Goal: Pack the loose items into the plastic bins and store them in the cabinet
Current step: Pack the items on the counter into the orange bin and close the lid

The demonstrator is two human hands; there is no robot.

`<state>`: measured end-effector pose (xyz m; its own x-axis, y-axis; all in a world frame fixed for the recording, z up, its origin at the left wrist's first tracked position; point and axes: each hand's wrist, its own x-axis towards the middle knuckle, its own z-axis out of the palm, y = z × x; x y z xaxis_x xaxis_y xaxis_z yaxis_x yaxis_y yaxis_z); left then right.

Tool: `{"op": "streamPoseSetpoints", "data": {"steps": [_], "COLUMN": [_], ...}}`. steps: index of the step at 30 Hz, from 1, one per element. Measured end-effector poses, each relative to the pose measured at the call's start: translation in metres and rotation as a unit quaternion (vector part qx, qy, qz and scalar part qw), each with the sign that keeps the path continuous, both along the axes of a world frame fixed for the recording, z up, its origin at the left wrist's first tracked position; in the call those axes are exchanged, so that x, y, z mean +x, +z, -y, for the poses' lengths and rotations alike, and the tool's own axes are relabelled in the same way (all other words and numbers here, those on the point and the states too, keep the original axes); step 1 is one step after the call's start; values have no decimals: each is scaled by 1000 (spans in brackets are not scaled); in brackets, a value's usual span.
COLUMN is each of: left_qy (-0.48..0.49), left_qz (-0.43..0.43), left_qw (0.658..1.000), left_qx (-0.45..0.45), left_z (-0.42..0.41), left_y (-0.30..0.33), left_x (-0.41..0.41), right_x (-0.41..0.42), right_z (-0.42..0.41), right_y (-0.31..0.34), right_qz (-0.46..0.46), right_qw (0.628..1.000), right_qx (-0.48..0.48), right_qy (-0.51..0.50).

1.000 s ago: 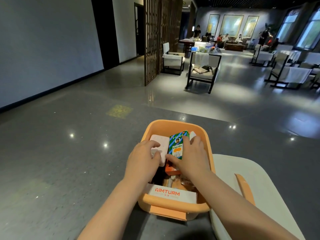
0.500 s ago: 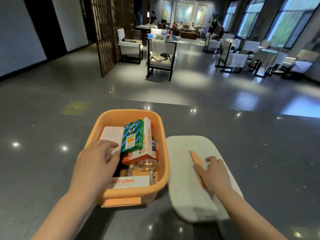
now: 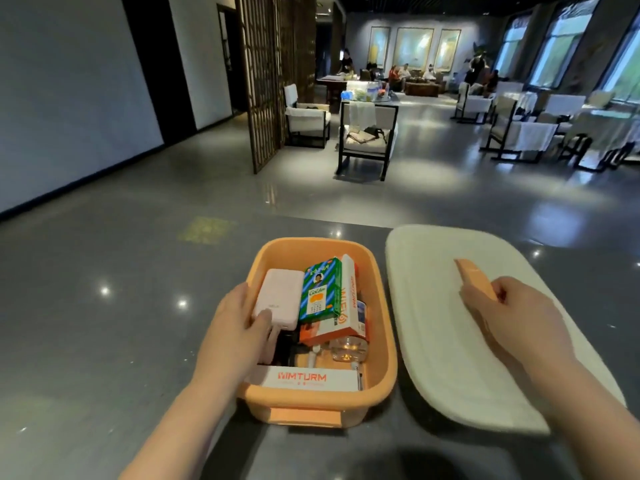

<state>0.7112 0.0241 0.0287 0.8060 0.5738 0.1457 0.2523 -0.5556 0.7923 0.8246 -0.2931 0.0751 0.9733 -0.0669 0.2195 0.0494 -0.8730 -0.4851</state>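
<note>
Hotel-style lounge — armchairs with white cushions, lattice screen, wall paintings, tall windows, polished floor

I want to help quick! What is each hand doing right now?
Left hand: holding the pink power bank inside the orange bin.
Right hand: fingers gripping the orange handle of the white lid.
</note>
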Motion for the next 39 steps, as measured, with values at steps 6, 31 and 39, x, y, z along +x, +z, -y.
{"op": "streamPoseSetpoints", "data": {"steps": [6,31,39], "left_qy": [52,-38,-36], "left_qz": [50,0,60], "left_qw": [973,958,898], "left_qx": [-219,-285,-434], "left_z": [-6,-26,-19], "left_y": [5,12,6], "left_x": [2,4,4], "right_x": [-16,-53,-70], "right_z": [-86,-123,-105], "right_y": [56,-29,-59], "right_qz": [-10,46,-104], "right_qw": [992,987,947], "right_qx": [21,111,264], "right_qy": [128,108,150]}}
